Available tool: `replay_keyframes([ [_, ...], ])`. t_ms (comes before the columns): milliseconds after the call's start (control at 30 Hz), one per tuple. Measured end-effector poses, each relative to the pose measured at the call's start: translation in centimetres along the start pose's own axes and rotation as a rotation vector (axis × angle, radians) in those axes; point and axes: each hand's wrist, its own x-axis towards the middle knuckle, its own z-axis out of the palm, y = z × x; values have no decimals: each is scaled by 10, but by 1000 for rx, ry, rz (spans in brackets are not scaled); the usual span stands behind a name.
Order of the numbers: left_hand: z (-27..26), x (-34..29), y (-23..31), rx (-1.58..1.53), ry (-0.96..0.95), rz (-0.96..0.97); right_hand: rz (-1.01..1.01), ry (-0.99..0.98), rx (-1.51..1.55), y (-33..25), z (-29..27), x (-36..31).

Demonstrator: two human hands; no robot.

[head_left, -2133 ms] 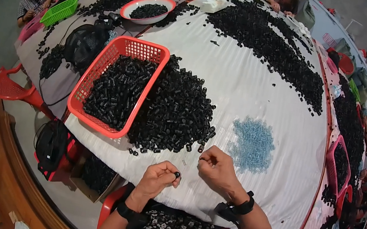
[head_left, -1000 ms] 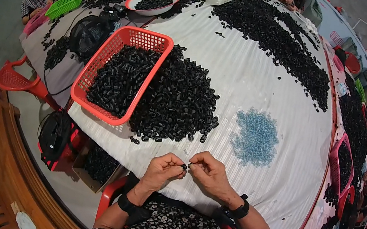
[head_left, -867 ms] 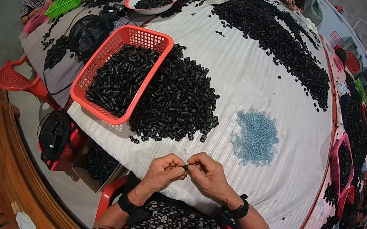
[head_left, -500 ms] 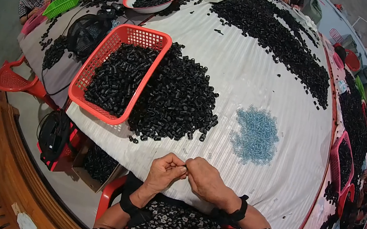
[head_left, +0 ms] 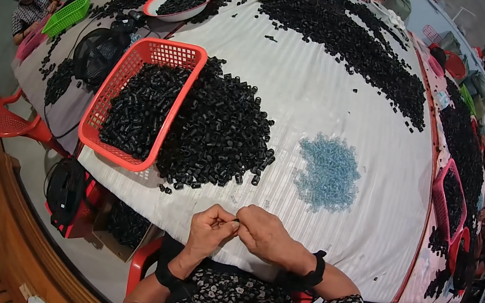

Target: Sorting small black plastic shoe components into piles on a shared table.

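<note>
Small black piece (head_left: 236, 220), we've got it pinched in our left hand (head_left: 208, 230), our right hand (head_left: 266, 237) curled against it, grip hidden!

The small, dark black piece (head_left: 236, 220) sits between thumb and fingers in the grip of the left hand (head_left: 208, 229), with the curled fingers of the right hand (head_left: 266, 237) close up against it (whether they pinch it too cannot be made out). Only a little of it shows, as a dark spot where the two sets of fingertips meet; its full outline, its ends and its exact tilt are hidden. It is held above the white-covered surface (head_left: 370, 192), near the edge closest to the person, on the near side of the loose heap of short, black, glossy cylindrical pieces (head_left: 220, 128).
</note>
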Motion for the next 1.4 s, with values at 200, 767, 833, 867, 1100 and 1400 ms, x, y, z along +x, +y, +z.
replay_keyframes([
  [200,3,3,1,-91,12,-46,-68,-46,-79,5,-2,-1],
  [767,-6,9,-10,-385,3,-110,98,42,339,7,-3,10],
  [833,-7,9,-12,-371,-10,-105,78,17,168,8,-4,6],
  [867,-7,9,-12,-372,5,-118,78,21,163,6,-4,6],
  [1100,-5,9,-10,-331,-12,-116,161,-65,200,6,-8,7],
  [1400,-4,8,-10,-284,-8,-106,284,-65,347,-1,-11,7],
])
